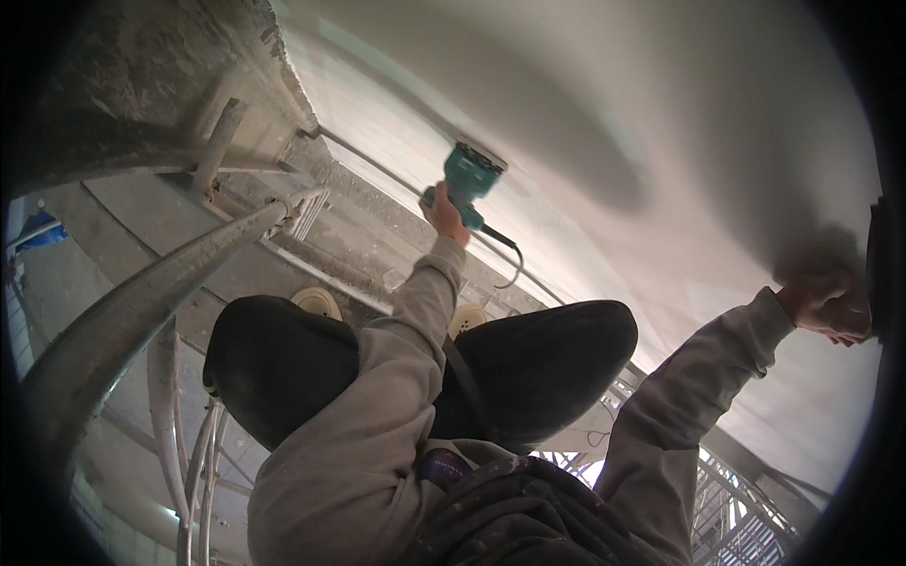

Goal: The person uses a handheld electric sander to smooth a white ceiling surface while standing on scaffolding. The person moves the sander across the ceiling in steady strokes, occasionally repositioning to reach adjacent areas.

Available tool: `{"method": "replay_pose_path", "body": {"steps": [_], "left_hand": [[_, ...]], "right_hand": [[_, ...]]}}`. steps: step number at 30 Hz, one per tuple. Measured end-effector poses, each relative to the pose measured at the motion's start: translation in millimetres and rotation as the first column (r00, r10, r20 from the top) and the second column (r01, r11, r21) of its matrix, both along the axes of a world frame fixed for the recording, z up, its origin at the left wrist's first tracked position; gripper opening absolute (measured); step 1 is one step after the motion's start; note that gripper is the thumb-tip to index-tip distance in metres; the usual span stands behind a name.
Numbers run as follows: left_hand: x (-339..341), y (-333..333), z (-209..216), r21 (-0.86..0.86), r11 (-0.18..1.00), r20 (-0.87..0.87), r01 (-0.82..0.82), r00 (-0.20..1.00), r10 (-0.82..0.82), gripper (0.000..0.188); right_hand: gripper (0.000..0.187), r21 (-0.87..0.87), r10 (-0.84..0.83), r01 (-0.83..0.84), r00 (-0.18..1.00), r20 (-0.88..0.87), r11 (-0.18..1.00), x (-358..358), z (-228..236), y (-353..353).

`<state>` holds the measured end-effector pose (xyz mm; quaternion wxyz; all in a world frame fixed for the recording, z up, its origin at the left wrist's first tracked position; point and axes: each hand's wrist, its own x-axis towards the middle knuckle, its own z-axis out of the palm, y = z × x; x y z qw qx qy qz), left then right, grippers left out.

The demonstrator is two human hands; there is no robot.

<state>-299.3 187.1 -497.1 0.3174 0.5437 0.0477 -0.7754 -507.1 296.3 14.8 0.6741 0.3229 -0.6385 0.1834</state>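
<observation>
My left hand (445, 217) is wrapped round the body of a green power sander (472, 174). Its dark, flat pad lies against the smooth white wall (566, 85), and a black cord hangs in a curve from its rear end. Far to the right, my right hand (826, 304) is close to the same wall with its fingers curled. Beside it, at the picture's rim, is a dark upright shape (878, 269); I cannot make out what it is or exactly how the fingers meet it.
Metal scaffold tubes (142, 311) run along my left side. Below are my bent knees in dark trousers and pale clogs (318, 303) on a grey platform. A rough concrete ledge (354, 208) borders the wall's foot. More scaffolding (746, 514) shows at the lower right.
</observation>
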Motion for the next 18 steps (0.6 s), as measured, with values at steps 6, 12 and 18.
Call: {"method": "replay_pose_path", "body": {"steps": [6, 12, 18], "left_hand": [[-15.9, 30.3, -11.5, 0.016, 0.997, 0.001, -0.081, 0.997, 0.081, 0.051], [1.3, -25.8, -76.3, -0.110, 0.980, -0.068, -0.165, 0.985, 0.158, 0.049], [17.9, -73.0, -7.8, -0.236, 0.955, 0.064, -0.183, 0.977, 0.203, 0.045]], "right_hand": [[0.062, 0.048, -0.039, 0.041, 0.998, -0.045, 0.998, 18.4, -7.4, -20.6], [0.062, 0.054, -0.052, 0.055, 0.997, -0.062, 0.997, 21.4, -5.7, -26.5], [0.080, 0.045, -0.012, 0.012, 1.000, 0.002, 0.999, 28.6, -6.4, -24.6]]}}
